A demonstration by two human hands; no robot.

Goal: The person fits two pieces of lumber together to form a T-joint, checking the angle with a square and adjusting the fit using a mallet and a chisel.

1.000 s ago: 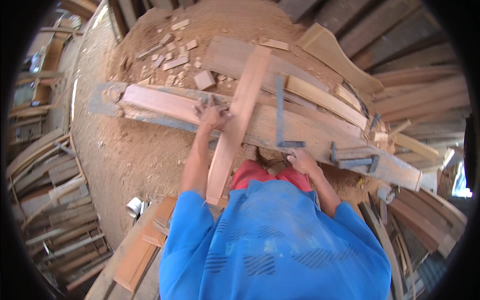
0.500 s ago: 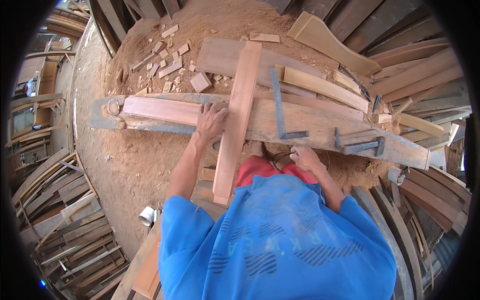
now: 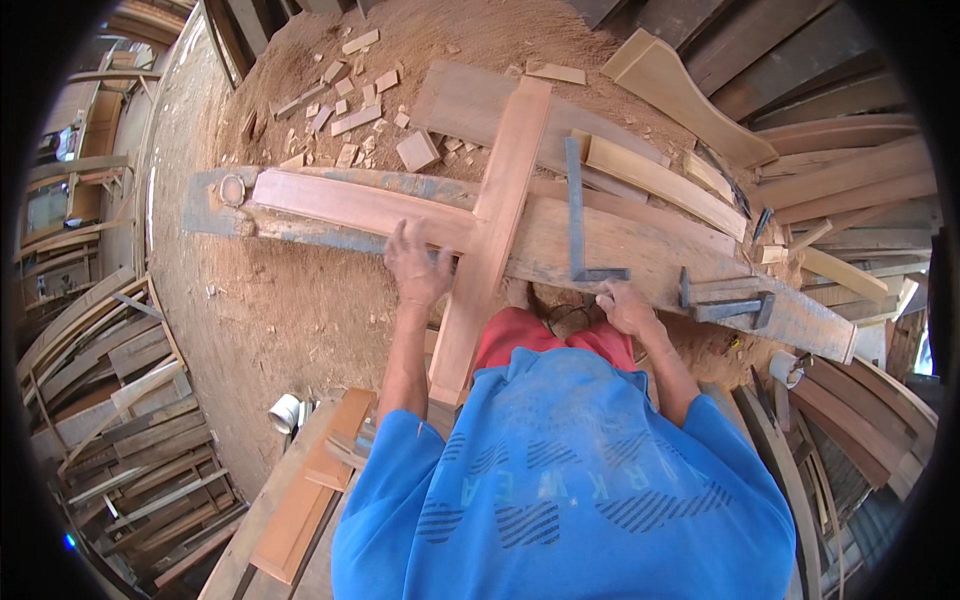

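A reddish wooden board [image 3: 500, 210] lies across a shorter, raised-edged wooden piece [image 3: 350, 202], whose end meets it like a T. Beneath both is a long worn plank [image 3: 650, 248]. My left hand [image 3: 418, 268], slightly blurred, hovers at the near edge of the shorter piece with fingers spread and nothing in them. Close to the short arm of a metal square [image 3: 576, 205], my right hand [image 3: 630, 306] has its fingers curled together. Whatever they may hold is hidden.
A dark metal clamp-like tool [image 3: 735, 308] rests on the plank's right part. Wood offcuts [image 3: 418, 151] and sawdust cover the ground beyond. Curved planks [image 3: 690, 95] crowd the far right. A white cup-like container [image 3: 286, 412] stands at left, near stacked boards [image 3: 310, 500].
My left hand has let go of the shorter piece and drawn back toward me. That piece's end now meets the crossing board. My right hand has moved up toward the square.
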